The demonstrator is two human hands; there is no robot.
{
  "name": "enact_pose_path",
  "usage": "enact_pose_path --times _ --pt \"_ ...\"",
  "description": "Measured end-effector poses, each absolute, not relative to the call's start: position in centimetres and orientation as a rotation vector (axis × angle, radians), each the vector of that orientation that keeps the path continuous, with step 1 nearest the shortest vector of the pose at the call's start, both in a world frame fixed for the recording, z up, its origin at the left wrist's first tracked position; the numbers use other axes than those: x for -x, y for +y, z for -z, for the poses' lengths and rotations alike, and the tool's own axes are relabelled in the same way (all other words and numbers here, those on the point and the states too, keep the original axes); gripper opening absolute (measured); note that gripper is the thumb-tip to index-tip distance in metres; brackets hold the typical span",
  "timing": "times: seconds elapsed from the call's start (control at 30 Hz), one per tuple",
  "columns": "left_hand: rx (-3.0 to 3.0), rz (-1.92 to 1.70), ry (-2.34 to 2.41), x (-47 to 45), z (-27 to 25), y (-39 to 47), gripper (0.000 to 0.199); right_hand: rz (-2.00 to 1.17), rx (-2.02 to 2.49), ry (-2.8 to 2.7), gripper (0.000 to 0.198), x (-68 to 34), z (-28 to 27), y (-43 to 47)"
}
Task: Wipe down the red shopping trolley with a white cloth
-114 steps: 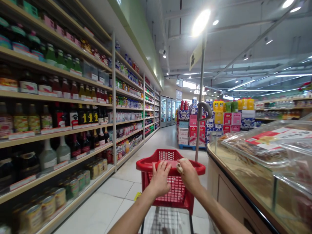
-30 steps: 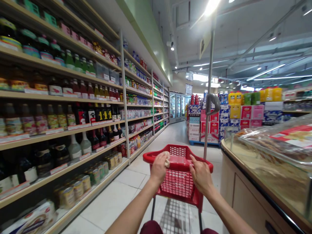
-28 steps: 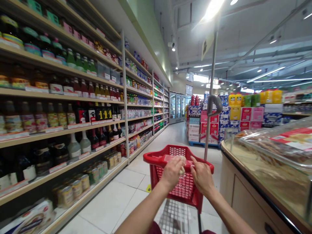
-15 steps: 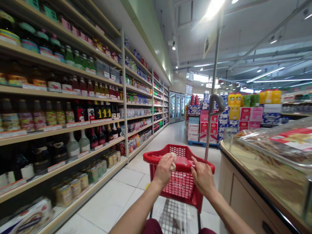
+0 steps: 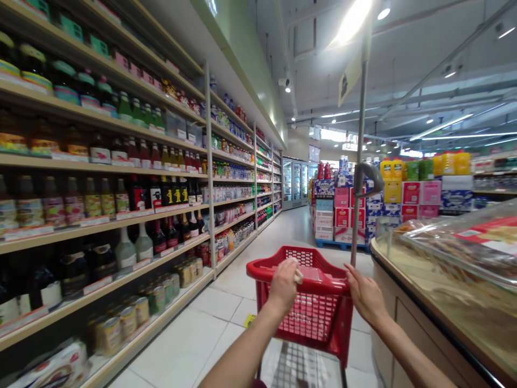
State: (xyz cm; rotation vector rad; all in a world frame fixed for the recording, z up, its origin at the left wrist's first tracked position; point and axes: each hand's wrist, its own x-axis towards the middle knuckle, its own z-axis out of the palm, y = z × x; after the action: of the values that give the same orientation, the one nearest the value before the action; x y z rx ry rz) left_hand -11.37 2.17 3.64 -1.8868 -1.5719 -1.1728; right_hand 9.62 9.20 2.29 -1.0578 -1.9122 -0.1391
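A red plastic shopping cart [image 5: 302, 318] with mesh sides stands straight in front of me. My left hand [image 5: 285, 283] is closed at the left part of its red handle bar [image 5: 319, 285], with a crumpled whitish cloth [image 5: 298, 276] sticking out of the fingers. At the bar's right end is my right hand [image 5: 365, 293], fingers stretched forward and holding nothing; it touches or nearly touches the corner. A grey metal pole [image 5: 359, 140] rises behind that corner, with a grey loop [image 5: 374, 180] on it. Its lower joint is hidden.
Shelves [image 5: 109, 215] of bottles and cans line the left side. On the right, a counter [image 5: 388, 280] with a glass edge bears plastic-wrapped food [image 5: 460, 237]. Stacked boxes [image 5: 343, 213] stand on a blue pallet ahead. Glass-door fridges [image 5: 294, 180] are at the aisle's far end.
The cart has shifted slightly right in view. My right hand has slid right along the bar to its corner. My left hand stays on the bar with the cloth.
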Motion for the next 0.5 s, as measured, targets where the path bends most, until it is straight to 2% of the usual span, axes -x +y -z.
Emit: enact_pose_path --times 0.17,0.27,0.37,0.5 --pt "2.254 0.941 -1.200 3.2 -3.9 3.3 0.025 -0.087 1.094 -1.834 0.050 -10.0 -2.7 8.4" --pt "2.289 0.958 -1.188 5.5 -4.4 2.5 0.024 -0.314 1.021 -1.735 0.053 -10.3 -3.1 7.9" --pt "2.136 1.120 -1.356 8.8 -5.1 1.9 0.025 -0.487 0.969 -1.634 0.057 -10.2 -3.4 7.5" --pt "2.127 1.120 -1.373 5.8 -4.5 2.9 0.023 -0.530 0.929 -1.564 0.060 -10.1 -3.4 7.3"
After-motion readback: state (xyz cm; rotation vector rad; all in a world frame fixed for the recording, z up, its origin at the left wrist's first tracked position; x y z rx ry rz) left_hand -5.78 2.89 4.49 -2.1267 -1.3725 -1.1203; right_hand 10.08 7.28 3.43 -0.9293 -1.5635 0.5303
